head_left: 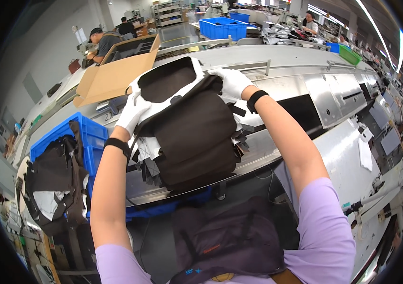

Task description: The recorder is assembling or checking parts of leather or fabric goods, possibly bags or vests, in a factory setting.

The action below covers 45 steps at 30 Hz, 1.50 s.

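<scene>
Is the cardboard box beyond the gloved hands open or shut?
Open: the cardboard box has a broad flap spread outward, and dark contents show inside.

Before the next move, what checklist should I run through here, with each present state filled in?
1. Left hand gripping the white-rimmed dark piece: ok.
2. Right hand gripping its right side: ok.
3. White gloves on both hands: ok.
4. Held piece clear of the dark stack: cannot tell; they overlap in view.
5. Stack's sides tidy: not ok; loose strips stick out.
</scene>
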Motion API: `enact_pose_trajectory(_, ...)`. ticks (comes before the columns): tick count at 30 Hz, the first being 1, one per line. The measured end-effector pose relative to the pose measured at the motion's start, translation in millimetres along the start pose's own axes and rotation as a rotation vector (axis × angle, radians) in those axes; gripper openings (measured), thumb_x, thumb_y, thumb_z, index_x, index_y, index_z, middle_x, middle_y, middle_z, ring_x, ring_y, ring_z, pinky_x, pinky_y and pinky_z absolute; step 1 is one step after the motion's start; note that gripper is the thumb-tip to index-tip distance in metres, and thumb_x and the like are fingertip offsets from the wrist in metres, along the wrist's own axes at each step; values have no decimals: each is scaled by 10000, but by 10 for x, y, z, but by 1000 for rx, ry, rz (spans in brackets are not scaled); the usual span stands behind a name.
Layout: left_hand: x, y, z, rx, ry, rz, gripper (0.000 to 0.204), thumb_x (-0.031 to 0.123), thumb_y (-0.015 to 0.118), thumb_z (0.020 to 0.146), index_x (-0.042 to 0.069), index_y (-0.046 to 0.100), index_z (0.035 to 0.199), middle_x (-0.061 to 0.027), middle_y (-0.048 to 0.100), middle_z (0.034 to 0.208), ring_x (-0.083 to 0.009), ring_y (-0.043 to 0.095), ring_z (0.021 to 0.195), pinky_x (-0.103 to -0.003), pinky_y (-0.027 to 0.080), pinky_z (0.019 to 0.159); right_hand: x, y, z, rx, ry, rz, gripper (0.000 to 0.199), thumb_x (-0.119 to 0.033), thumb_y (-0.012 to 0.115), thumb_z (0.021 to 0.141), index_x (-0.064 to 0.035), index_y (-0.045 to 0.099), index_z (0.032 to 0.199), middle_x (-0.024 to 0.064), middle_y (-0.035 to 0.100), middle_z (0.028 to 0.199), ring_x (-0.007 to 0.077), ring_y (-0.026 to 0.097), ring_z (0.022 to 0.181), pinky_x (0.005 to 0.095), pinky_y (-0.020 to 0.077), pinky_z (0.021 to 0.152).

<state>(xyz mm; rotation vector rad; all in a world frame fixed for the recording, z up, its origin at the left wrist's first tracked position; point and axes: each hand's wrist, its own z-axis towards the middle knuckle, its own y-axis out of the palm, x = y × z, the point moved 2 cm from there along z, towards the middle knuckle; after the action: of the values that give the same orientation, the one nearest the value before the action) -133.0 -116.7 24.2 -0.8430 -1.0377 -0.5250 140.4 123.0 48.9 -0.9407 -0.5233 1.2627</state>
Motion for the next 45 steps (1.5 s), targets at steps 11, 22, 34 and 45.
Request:
enact_pose_trajectory(11,-727,-419,280,-229,106,-116,647,14,550,932,60,280,1519,-185,313,1519,-273,320,1428,-356,319,1155,43,185,627,-23,-31,459,432,-215,636,770,-69,689,1173,123,704,1149,312,655,1063,373,497,948)
enact_pose_trajectory(22,-807,-331,374,-292,-107,-554,632,149,472,945,72,258,1534,-191,209,1599,-304,225,1481,-415,214,1205,70,233,541,-449,42,105,335,-171,617,808,-203,723,1124,55,704,1125,271,646,1061,401,503,878)
enact_pose_trajectory(34,309,241,-504,12,-1,-245,650,148,671,908,13,325,1441,-127,501,1331,-232,552,1184,-359,491,998,156,185,199,-255,122,159,377,-146,564,692,-112,743,1022,163,729,946,356,700,882,421,548,766)
enact_pose_trajectory(45,-202,-426,-388,182,67,-3,295,-77,444,911,18,604,1139,-80,657,1088,-151,611,1002,-270,474,926,-168,-91,221,-389,193,790,382,-236,566,896,-121,643,1252,-21,591,925,58,471,693,215,391,594)
